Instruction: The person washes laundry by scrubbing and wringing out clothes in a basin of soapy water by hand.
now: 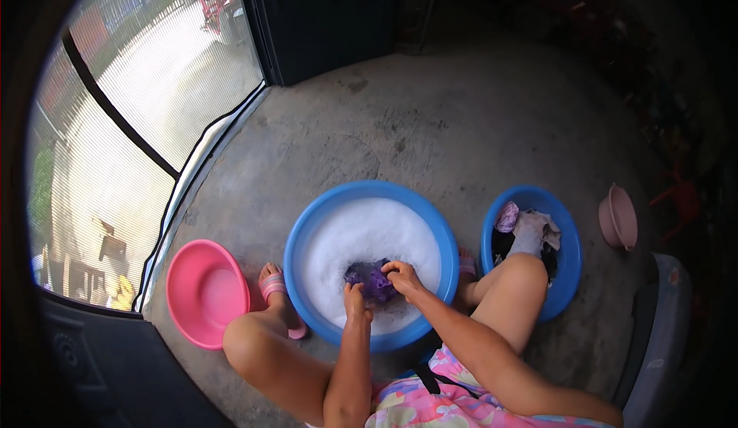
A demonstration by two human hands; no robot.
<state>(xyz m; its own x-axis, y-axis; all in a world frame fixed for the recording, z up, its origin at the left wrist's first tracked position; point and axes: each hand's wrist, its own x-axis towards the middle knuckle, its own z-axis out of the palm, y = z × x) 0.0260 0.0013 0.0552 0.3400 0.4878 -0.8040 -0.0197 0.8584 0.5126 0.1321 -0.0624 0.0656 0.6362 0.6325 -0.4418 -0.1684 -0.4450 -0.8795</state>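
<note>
A large round blue plastic basin stands on the floor before me, filled with white suds. In a gap in the foam lies a wet purple cloth. My left hand grips the cloth's left edge, low in the basin. The upper right part of the cloth is pinched between the thumb and fingers of my right hand. Water and foam hide the rest of the cloth.
A pink plastic basin is left of my left foot. Beside my right leg, a second blue basin holds clothes. A pale pink basin sits farther right. Mesh door screens and a dark door panel border the concrete floor.
</note>
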